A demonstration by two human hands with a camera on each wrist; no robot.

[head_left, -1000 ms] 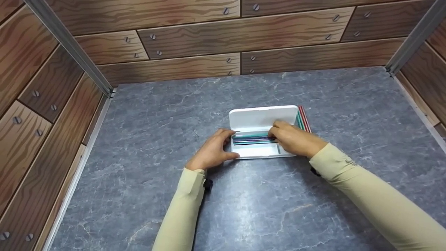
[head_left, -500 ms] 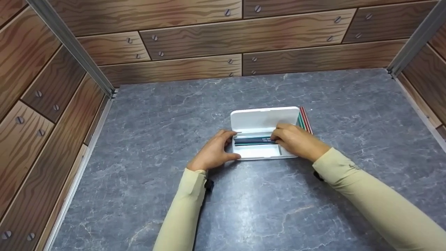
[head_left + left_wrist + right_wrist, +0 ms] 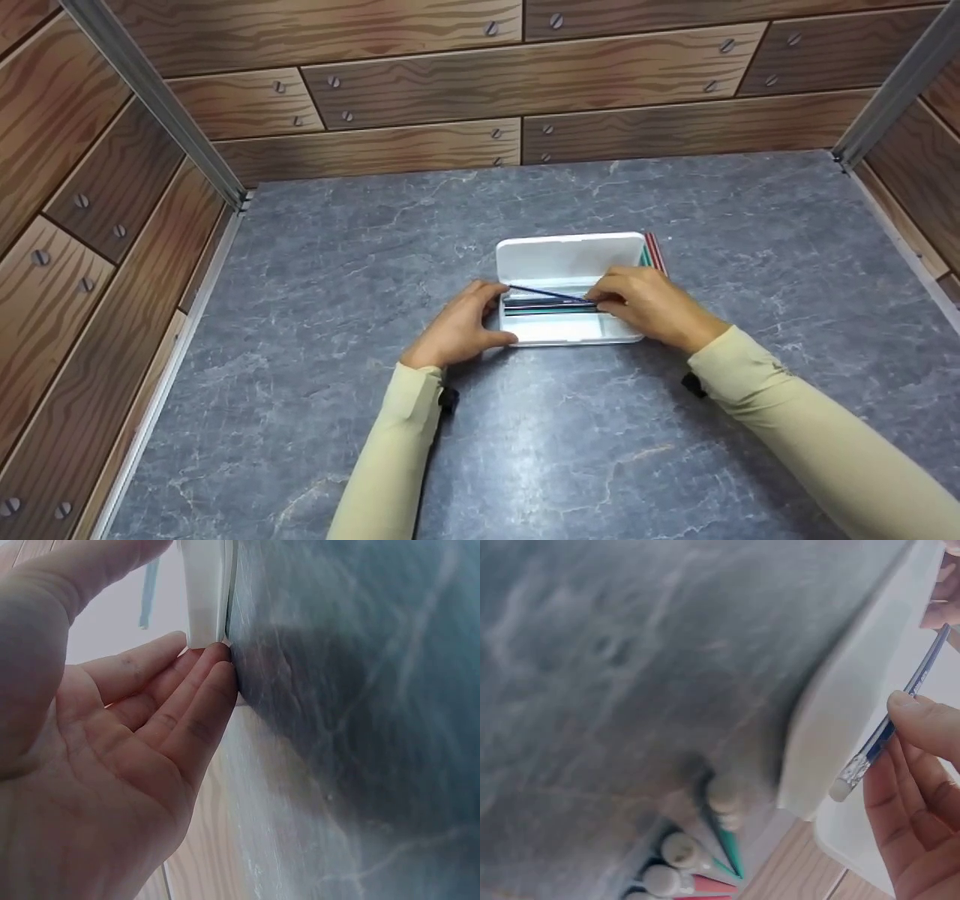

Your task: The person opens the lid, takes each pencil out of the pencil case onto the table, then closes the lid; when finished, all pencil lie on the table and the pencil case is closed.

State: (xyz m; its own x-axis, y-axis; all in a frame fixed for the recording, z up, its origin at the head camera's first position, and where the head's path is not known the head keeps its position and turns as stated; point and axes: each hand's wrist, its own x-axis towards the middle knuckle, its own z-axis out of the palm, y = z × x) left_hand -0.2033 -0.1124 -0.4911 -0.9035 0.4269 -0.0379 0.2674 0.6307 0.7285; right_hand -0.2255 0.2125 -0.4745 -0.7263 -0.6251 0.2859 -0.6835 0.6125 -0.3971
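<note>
A white pencil case (image 3: 551, 330) lies on the table with its lid (image 3: 562, 255) raised at the back. My left hand (image 3: 461, 322) grips the left end of the case, thumb at the front corner and fingers at the back. Between thumb and fingers, my right hand (image 3: 649, 304) pinches a blue pencil (image 3: 889, 724) near its white eraser end. That pencil lies slantwise over the case, its far end close to my left fingertips. Several dark and green pencils (image 3: 540, 309) lie side by side in the long compartment below it. Ahead of them is a bare white compartment.
Just right of the case, several red and green pencils (image 3: 655, 251) lie on the grey marbled table (image 3: 555, 435); their white eraser ends show in the right wrist view. Wood-patterned walls (image 3: 405, 82) enclose the table at the back and sides.
The right hand, earlier down among the pencils, has drawn one blue pencil up and now holds it slanted above the others. The left hand stays at the case's end.
</note>
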